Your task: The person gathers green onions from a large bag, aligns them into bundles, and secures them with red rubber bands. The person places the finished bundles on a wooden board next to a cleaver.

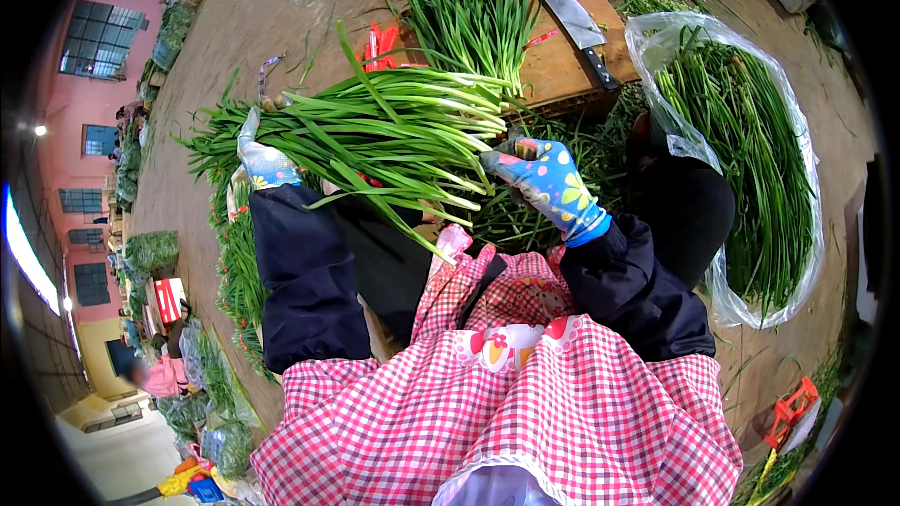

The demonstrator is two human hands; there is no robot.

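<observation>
Sorting of green chives. The left hand [265,164] (in a patterned glove) was wrapped round the leafy end of a chive bundle [375,136] lying across the lap, fingers closed on it. The right hand [547,183] pressed against the cut white ends; whether its fingers gripped them could not be told. A cleaver [581,28] lay on the wooden block [562,66] beyond, near a plastic bag of chives [750,159].

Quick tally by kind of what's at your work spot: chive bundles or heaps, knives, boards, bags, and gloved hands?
Chive bundles or heaps: 3 – the bundle in both hands, the pile on the board, the bagful
Cleaver: 1
Wooden chopping board: 1
Clear plastic bag: 1
Gloved hands: 2 – left hand, right hand
Total: 8
</observation>
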